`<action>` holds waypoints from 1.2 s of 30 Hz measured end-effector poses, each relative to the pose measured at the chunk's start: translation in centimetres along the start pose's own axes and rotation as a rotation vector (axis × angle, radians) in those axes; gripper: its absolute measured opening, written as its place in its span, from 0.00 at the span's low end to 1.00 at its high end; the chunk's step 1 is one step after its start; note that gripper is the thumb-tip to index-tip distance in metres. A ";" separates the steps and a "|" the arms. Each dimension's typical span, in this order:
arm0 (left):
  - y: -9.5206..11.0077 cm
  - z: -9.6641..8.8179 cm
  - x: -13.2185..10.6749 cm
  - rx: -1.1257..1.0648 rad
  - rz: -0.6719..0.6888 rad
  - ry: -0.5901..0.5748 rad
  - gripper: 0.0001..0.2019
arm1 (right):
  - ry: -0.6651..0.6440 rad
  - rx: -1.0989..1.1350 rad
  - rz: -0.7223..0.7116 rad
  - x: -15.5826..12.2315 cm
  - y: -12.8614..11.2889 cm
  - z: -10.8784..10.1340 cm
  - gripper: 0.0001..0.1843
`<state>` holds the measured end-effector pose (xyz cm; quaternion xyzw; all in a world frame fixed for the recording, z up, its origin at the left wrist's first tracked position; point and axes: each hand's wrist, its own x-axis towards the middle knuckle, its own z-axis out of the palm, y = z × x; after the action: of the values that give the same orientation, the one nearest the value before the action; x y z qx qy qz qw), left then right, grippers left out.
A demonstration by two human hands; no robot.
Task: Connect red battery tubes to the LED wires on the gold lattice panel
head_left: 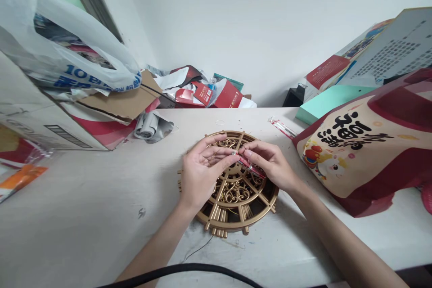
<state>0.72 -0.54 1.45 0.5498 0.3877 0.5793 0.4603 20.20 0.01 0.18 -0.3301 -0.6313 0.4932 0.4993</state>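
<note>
Over a round gold openwork ornament [236, 192], my two hands meet around a slim red, shiny stick-like item [251, 167]. It slants down to the right, and its small size and glare hide what kind it is. My left hand [202, 168] pinches its upper end between thumb and forefinger, the other fingers loosely curled. The thumb and forefinger of my right hand [270, 162] are pressed together close by that same end, with the item's body running beneath them. Scrollwork and spokes of the ornament show below, and a thin wire [200, 249] trails from its near edge.
A red and cream gift bag [340, 144] stands at the right beside a mint-green box [332, 101]. Another slim red-and-white item [282, 127] lies behind. Cartons [43, 117], a white plastic bag [91, 72] and a roll [150, 125] crowd the left. A black cable [189, 267] crosses the front.
</note>
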 end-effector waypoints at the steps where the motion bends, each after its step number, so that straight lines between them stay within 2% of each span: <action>1: 0.0 0.0 0.0 -0.004 -0.008 -0.001 0.26 | -0.001 -0.010 -0.004 0.0 0.0 0.0 0.08; 3: -0.1 0.0 0.1 -0.004 -0.022 -0.003 0.26 | -0.002 -0.030 -0.013 0.0 0.0 -0.1 0.08; 9: 0.1 0.0 0.1 -0.003 0.011 0.003 0.13 | -0.016 -0.060 -0.007 0.0 0.1 -0.2 0.08; 13: 0.1 0.2 -0.1 0.007 0.024 0.006 0.09 | -0.001 -0.064 0.008 0.0 0.1 -0.1 0.08; 21: 0.0 0.1 -0.1 0.037 0.096 0.009 0.07 | 0.014 -0.066 0.007 0.0 0.1 0.2 0.11; 24: 0.0 0.1 0.0 0.054 0.120 0.029 0.07 | 0.034 -0.079 -0.062 -0.2 -0.2 0.3 0.18; 28: -0.2 0.1 0.0 0.060 0.124 0.028 0.07 | -0.012 -0.236 -0.146 -0.6 -0.8 0.6 0.27; 32: -0.2 0.1 -0.2 0.055 0.107 0.019 0.06 | -0.022 -0.377 -0.213 -1.0 -0.8 1.2 0.26; 36: -0.1 0.3 -0.4 0.065 0.112 0.020 0.06 | 0.027 -0.370 -0.219 -1.2 0.0 1.6 0.23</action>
<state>1.03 -0.88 1.24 0.5794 0.3796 0.5968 0.4050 19.01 -1.51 -0.19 -0.3522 -0.7364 0.3070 0.4894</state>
